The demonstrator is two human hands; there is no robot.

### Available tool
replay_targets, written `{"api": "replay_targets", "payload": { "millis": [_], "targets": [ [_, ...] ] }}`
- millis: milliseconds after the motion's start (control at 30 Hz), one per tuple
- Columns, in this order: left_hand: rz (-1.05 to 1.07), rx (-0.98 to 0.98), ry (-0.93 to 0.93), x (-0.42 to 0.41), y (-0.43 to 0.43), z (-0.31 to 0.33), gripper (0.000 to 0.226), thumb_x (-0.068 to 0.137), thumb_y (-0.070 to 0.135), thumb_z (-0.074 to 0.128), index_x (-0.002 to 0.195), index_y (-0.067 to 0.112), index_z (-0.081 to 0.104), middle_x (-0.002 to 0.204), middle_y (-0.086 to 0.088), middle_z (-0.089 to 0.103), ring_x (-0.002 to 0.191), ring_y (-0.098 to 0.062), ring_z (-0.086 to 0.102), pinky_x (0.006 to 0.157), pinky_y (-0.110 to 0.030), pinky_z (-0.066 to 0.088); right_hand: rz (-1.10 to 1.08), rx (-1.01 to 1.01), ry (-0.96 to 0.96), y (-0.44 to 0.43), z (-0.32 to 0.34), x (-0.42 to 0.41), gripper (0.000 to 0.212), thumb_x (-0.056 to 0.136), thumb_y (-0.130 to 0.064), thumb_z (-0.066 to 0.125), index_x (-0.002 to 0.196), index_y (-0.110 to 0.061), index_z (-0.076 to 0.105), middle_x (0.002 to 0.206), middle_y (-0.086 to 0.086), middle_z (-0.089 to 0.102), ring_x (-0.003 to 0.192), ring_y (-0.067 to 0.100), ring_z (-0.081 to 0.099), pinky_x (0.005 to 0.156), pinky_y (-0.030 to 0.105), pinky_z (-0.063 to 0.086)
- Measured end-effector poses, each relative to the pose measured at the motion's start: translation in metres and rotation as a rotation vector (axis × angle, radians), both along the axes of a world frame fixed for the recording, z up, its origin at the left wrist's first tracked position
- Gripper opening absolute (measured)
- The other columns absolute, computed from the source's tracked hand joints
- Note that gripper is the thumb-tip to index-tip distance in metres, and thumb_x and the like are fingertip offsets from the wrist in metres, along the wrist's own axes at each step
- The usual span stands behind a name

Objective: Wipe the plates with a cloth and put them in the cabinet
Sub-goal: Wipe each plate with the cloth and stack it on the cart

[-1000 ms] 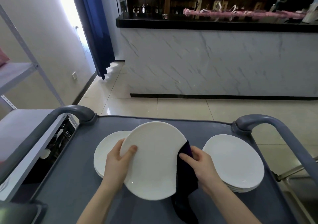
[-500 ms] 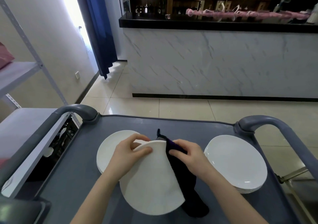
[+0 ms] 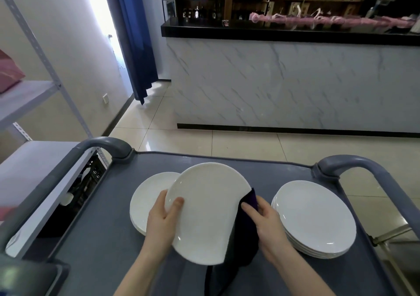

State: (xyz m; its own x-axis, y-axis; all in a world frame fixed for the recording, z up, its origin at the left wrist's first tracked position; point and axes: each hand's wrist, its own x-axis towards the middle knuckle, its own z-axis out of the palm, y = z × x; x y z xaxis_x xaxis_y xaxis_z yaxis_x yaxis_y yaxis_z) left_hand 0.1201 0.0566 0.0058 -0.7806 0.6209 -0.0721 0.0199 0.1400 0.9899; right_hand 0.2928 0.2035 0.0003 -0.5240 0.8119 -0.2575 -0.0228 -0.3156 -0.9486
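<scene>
**Plate held tilted over the cart, cloth at its right rim**

The fingers of the left grip (image 3: 162, 220) are hidden behind the white plate (image 3: 209, 211); only the thumb shows, laid on the plate's upper face near its left rim, so this grip pinches the plate between thumb and unseen fingers. The right grip (image 3: 270, 227) is curled round a dark purple cloth (image 3: 246, 234) and holds it against the plate's right rim, which the cloth covers. How far the cloth reaches behind the plate cannot be told, and its hanging tail is cut off by the lower edge of the view.

The plate sits between the two grips, tilted, its far edge raised, above the grey cart (image 3: 102, 239). It hides much of the left stack (image 3: 147, 200) of white plates, whose count cannot be read. The right stack (image 3: 316, 218) lies just beside the right grip on the cart top and shows several rims.

A metal shelf rack (image 3: 29, 95) at the left is cut off by the frame, and a black crate (image 3: 91, 177) under it is too dark to make out
</scene>
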Motion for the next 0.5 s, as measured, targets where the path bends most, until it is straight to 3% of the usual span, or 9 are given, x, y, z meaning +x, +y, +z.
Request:
{"api": "replay_targets", "payload": {
  "millis": [67, 167, 267, 333, 433, 500],
  "targets": [
    [-0.125, -0.067, 0.091, -0.012, -0.001, 0.008, 0.01, 0.089, 0.045, 0.058, 0.096, 0.049, 0.063, 0.095, 0.017, 0.072, 0.084, -0.003, 0.067, 0.07, -0.026, 0.05, 0.087, 0.179, -0.089, 0.014, 0.016, -0.003, 0.013, 0.09, -0.005, 0.065, 0.102, -0.01, 0.07, 0.094, 0.006, 0.076, 0.089, 0.017, 0.069, 0.076, 0.028, 0.056],
    [-0.281, -0.14, 0.23, -0.025, 0.002, 0.02, 0.015, 0.087, 0.05, 0.057, 0.099, 0.043, 0.063, 0.09, 0.014, 0.071, 0.08, -0.005, 0.066, 0.068, -0.02, 0.049, 0.251, 0.448, -0.242, 0.03, 0.038, -0.011, 0.007, 0.088, -0.01, 0.07, 0.094, -0.014, 0.07, 0.089, 0.004, 0.073, 0.086, 0.015, 0.065, 0.081, 0.033, 0.051],
    [-0.449, -0.236, 0.458, -0.027, 0.008, 0.025, 0.008, 0.094, 0.045, 0.063, 0.094, 0.037, 0.061, 0.08, 0.008, 0.065, 0.072, -0.008, 0.059, 0.063, -0.017, 0.043, 0.498, 0.651, -0.359, 0.026, 0.051, -0.026, 0.01, 0.086, -0.022, 0.073, 0.092, -0.029, 0.07, 0.086, -0.013, 0.07, 0.086, 0.004, 0.064, 0.083, 0.025, 0.048],
    [-0.498, -0.27, 0.573, -0.022, 0.012, 0.024, 0.005, 0.096, 0.039, 0.065, 0.096, 0.034, 0.064, 0.075, 0.007, 0.063, 0.07, -0.011, 0.056, 0.062, -0.019, 0.04, 0.625, 0.749, -0.42, 0.019, 0.052, -0.035, 0.01, 0.086, -0.028, 0.072, 0.095, -0.032, 0.07, 0.088, -0.015, 0.07, 0.087, 0.002, 0.063, 0.084, 0.026, 0.049],
    [-0.428, -0.195, 0.475, -0.019, 0.006, 0.02, 0.011, 0.097, 0.033, 0.066, 0.101, 0.043, 0.069, 0.083, 0.017, 0.069, 0.082, -0.005, 0.063, 0.069, -0.015, 0.044, 0.582, 0.757, -0.414, 0.018, 0.051, -0.034, 0.007, 0.088, -0.028, 0.069, 0.095, -0.028, 0.069, 0.087, -0.009, 0.071, 0.088, 0.01, 0.064, 0.084, 0.033, 0.05],
    [-0.326, -0.122, 0.372, -0.02, -0.002, 0.019, 0.008, 0.096, 0.037, 0.065, 0.1, 0.043, 0.069, 0.091, 0.016, 0.071, 0.087, -0.003, 0.065, 0.071, -0.012, 0.045, 0.484, 0.655, -0.344, 0.023, 0.049, -0.024, 0.007, 0.089, -0.022, 0.069, 0.096, -0.023, 0.07, 0.088, -0.007, 0.072, 0.087, 0.011, 0.065, 0.083, 0.029, 0.049]
  ]
}}
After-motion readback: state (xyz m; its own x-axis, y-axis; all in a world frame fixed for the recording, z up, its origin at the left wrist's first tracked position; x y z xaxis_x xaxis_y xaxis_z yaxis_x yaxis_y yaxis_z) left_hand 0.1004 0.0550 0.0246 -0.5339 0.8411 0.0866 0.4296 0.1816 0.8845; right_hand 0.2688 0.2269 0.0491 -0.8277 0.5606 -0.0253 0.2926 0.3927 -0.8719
